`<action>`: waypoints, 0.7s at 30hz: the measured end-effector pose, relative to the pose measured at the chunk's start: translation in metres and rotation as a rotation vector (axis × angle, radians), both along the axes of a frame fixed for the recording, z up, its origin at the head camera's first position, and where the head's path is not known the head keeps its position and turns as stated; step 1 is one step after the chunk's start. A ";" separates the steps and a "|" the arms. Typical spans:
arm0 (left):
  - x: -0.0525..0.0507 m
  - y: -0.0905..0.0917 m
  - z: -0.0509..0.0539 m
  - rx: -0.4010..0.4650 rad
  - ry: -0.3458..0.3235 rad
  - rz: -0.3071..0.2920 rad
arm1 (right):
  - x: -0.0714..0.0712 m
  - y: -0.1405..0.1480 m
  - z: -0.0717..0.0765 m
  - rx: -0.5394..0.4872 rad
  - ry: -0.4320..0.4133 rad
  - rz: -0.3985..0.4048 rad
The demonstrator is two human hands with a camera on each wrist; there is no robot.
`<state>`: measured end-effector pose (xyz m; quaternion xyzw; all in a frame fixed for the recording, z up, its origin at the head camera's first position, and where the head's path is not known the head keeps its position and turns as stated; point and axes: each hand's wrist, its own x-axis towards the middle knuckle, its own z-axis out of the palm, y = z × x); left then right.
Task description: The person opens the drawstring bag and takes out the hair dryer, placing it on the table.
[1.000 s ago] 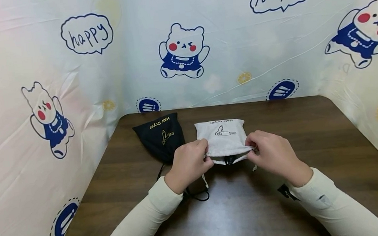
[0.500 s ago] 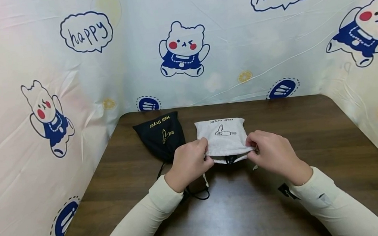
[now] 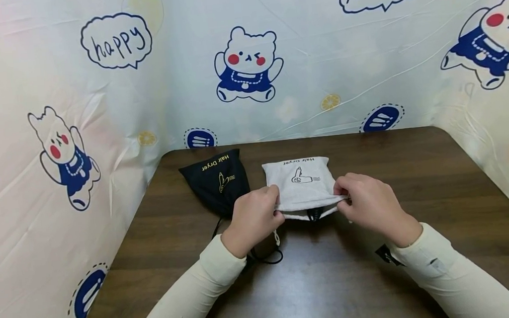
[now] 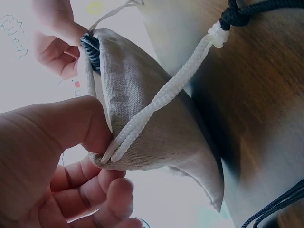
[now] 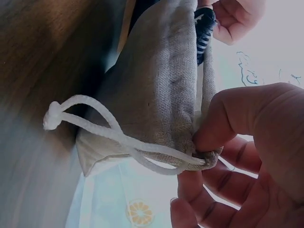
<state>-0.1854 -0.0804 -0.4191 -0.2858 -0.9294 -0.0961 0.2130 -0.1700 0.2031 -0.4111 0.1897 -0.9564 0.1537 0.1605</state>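
White bag [image 3: 306,193], on the table [image 3: 329,284] beside the black bag [image 3: 211,188], was pinched at opposite mouth corners by left hand [image 3: 253,219] and right hand [image 3: 374,209]; opening judged partial, neither spread wide nor drawn closed, black coiled cord [image 3: 314,214] lying within.

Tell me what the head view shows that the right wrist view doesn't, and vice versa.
Only the head view shows the Hair Dryer lettering on the white bag and black bag, plus both sleeves.

Only the right wrist view shows the palm side of the right hand and the full drawstring loop beside it.

Both show the left hand, right hand, white bag, dark coiled thing inside it, and table.
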 end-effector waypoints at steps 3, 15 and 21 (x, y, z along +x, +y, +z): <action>0.001 0.001 -0.001 -0.009 -0.004 0.001 | -0.001 -0.001 -0.001 0.000 -0.015 -0.003; 0.002 0.003 -0.006 -0.088 -0.048 0.005 | -0.004 -0.004 -0.008 0.005 -0.069 0.005; 0.002 0.005 -0.008 -0.137 -0.057 -0.008 | -0.008 -0.006 -0.016 0.014 -0.103 0.009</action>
